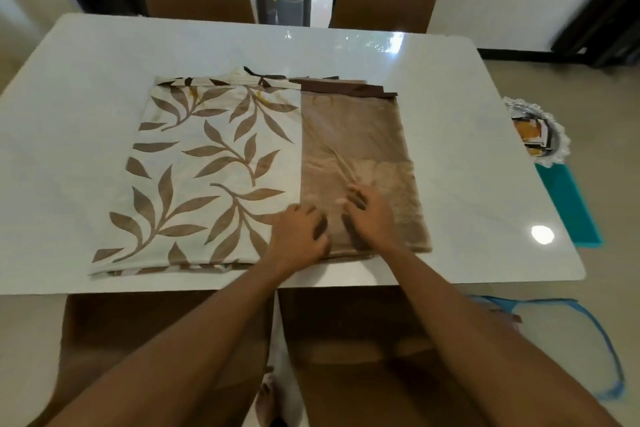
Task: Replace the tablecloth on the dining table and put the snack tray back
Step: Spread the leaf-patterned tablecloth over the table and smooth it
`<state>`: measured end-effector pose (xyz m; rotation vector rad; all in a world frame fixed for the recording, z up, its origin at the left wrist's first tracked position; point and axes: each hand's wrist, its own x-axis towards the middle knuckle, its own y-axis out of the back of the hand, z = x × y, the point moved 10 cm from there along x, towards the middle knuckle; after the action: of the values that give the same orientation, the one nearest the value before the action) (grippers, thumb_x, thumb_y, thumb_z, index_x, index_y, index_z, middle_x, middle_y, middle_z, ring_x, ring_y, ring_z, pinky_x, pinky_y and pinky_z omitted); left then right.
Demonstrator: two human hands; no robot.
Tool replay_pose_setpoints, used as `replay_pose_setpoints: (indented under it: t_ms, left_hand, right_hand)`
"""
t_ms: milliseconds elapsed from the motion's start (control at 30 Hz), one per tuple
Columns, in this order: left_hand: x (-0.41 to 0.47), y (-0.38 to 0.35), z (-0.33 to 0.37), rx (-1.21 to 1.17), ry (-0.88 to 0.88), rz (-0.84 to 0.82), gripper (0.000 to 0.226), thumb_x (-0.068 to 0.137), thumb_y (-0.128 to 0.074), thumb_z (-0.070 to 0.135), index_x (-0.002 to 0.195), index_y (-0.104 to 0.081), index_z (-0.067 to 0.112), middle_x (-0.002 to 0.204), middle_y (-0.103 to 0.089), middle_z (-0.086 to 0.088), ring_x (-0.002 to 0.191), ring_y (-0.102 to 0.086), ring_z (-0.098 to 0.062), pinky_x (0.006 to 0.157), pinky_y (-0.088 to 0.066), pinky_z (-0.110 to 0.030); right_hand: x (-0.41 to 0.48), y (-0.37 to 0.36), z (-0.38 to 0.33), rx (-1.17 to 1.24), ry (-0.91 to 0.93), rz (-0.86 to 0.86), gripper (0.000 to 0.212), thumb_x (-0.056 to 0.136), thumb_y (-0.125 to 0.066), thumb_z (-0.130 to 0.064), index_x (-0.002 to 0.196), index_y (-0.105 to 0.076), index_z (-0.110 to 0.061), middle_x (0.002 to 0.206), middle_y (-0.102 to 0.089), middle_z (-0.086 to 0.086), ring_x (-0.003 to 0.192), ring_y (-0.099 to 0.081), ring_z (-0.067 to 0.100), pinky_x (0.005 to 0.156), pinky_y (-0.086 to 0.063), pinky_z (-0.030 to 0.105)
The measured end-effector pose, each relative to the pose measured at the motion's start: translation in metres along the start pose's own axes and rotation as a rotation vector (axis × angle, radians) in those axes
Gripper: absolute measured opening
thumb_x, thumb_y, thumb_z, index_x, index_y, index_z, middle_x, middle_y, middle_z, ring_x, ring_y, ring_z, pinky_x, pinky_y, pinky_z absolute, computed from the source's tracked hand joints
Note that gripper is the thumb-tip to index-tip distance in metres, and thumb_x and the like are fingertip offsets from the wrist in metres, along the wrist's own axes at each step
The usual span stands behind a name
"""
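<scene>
Pinching the tan half of the folded tablecloth (214,166), left hand (299,234) and right hand (370,215); other half cream, brown-leaved.

Contents of snack tray (561,144) blurred (orange-ish).

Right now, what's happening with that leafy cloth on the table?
A person is handling a folded beige tablecloth with brown leaf print, which lies on the glossy white dining table. Both hands are on its plain brown part. The right hand bunches the fabric. The left hand rests beside it, too blurred to tell whether it grips. The cloth is not yet spread out. The silver lace-rimmed snack tray sits by the table's right edge.
</scene>
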<state>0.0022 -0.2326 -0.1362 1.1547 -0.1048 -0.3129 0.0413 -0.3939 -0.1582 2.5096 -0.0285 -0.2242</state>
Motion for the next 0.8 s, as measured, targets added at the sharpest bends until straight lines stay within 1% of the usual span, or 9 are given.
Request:
replay_pose_setpoints:
  t_ms: [100, 267, 333, 467, 533, 600, 700, 767, 800]
  left_hand:
    - [0.003, -0.033, 0.056, 0.041, -0.034, -0.073, 0.039, 0.086, -0.049, 0.058, 0.113, -0.059, 0.033, 0.128, -0.055, 0.008, 0.122, -0.046, -0.019, 0.100, -0.033, -0.046]
    - [0.015, -0.065, 0.098, 0.137, -0.012, -0.150, 0.053, 0.084, -0.050, 0.069, 0.123, -0.055, 0.033, 0.134, -0.045, 0.003, 0.127, -0.040, -0.024, 0.102, -0.034, -0.054]
    - [0.020, -0.063, 0.106, 0.155, 0.026, -0.108, 0.050, 0.089, -0.052, 0.062, 0.127, -0.052, 0.030, 0.135, -0.045, 0.000, 0.126, -0.041, -0.026, 0.098, -0.038, -0.051]
    - [0.032, -0.066, 0.124, 0.205, -0.017, -0.068, 0.030, 0.099, -0.049, 0.028, 0.129, -0.050, 0.024, 0.132, -0.054, -0.002, 0.117, -0.050, -0.029, 0.091, -0.045, -0.044]
    - [0.036, -0.055, 0.120, 0.011, 0.039, 0.033, 0.020, 0.100, -0.045, 0.022, 0.118, -0.051, 0.020, 0.113, -0.064, -0.005, 0.099, -0.059, -0.029, 0.085, -0.050, -0.043]
    - [0.037, -0.034, 0.104, -0.303, 0.220, 0.179, 0.015, 0.104, -0.040, 0.023, 0.112, -0.052, 0.016, 0.099, -0.064, -0.005, 0.088, -0.062, -0.025, 0.078, -0.048, -0.038]
    - [0.035, 0.003, 0.077, -0.468, 0.490, 0.364, 0.029, 0.107, -0.040, 0.024, 0.127, -0.052, 0.007, 0.116, -0.061, -0.011, 0.105, -0.058, -0.024, 0.089, -0.037, -0.031]
    - [0.033, 0.021, 0.058, -0.612, 0.610, 0.430, 0.033, 0.108, -0.036, 0.025, 0.130, -0.051, 0.006, 0.121, -0.058, -0.010, 0.115, -0.056, -0.025, 0.098, -0.039, -0.031]
    - [0.032, 0.027, 0.047, -0.708, 0.676, 0.458, 0.032, 0.108, -0.034, 0.025, 0.131, -0.048, 0.007, 0.121, -0.056, -0.009, 0.115, -0.055, -0.024, 0.096, -0.040, -0.031]
  right_hand:
    - [-0.030, 0.053, 0.039, -0.088, -0.003, 0.221, 0.026, 0.093, -0.064, -0.035, 0.117, -0.069, -0.027, 0.116, -0.070, -0.004, 0.105, -0.063, 0.017, 0.093, -0.055, 0.045]
    - [-0.061, 0.097, 0.099, -0.225, -0.038, 0.259, 0.027, 0.100, -0.058, -0.033, 0.121, -0.067, -0.020, 0.131, -0.056, 0.000, 0.116, -0.048, 0.018, 0.099, -0.045, 0.036]
    - [-0.061, 0.102, 0.104, -0.192, -0.038, 0.269, 0.028, 0.100, -0.058, -0.035, 0.122, -0.066, -0.018, 0.132, -0.055, 0.001, 0.116, -0.048, 0.018, 0.098, -0.044, 0.033]
    - [-0.050, 0.108, 0.111, -0.046, -0.107, 0.323, 0.033, 0.101, -0.057, -0.041, 0.122, -0.067, -0.018, 0.127, -0.058, 0.001, 0.112, -0.056, 0.018, 0.098, -0.048, 0.034]
    - [-0.045, 0.111, 0.114, 0.073, -0.173, 0.358, 0.036, 0.101, -0.054, -0.046, 0.123, -0.067, -0.021, 0.123, -0.059, 0.001, 0.110, -0.059, 0.019, 0.098, -0.051, 0.040]
    - [-0.042, 0.113, 0.114, 0.127, -0.251, 0.390, 0.038, 0.101, -0.053, -0.049, 0.126, -0.065, -0.022, 0.122, -0.060, 0.002, 0.111, -0.059, 0.021, 0.099, -0.050, 0.043]
    - [-0.042, 0.110, 0.102, 0.148, -0.279, 0.423, 0.042, 0.100, -0.050, -0.055, 0.128, -0.062, -0.026, 0.120, -0.063, -0.001, 0.111, -0.057, 0.019, 0.101, -0.047, 0.045]
    - [-0.038, 0.097, 0.077, 0.055, -0.150, 0.367, 0.037, 0.099, -0.055, -0.051, 0.127, -0.062, -0.028, 0.123, -0.062, -0.003, 0.113, -0.054, 0.016, 0.100, -0.045, 0.040]
    - [-0.036, 0.086, 0.057, -0.025, -0.047, 0.321, 0.032, 0.098, -0.059, -0.046, 0.124, -0.063, -0.028, 0.124, -0.062, -0.004, 0.114, -0.053, 0.016, 0.099, -0.044, 0.037]
